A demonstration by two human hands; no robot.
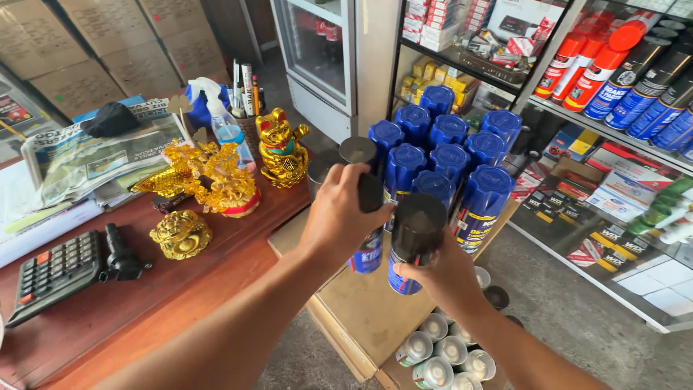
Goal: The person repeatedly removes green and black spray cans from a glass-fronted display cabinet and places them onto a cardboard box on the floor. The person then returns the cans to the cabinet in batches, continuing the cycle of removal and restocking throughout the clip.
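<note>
1. Spray cans with black caps were in both grips: the left hand (338,217) closed around one black-capped can (369,217), the right hand (442,278) around another can (413,242) (blue-labelled), above the cardboard box (361,310).
2. Blue-capped cans (447,162) stood clustered at the box's far edge.
3. Judged step: placing; next called for a steady, upright lowering.
4. Gold cat figurine (281,148) sat near the wooden counter's (180,289) edge.

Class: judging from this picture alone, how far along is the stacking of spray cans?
Done: blue-capped cans stand grouped on the cardboard box. In hand: the left hand and right hand each grip a black-capped can. Left: uncapped cans remain in the carton below.
</note>
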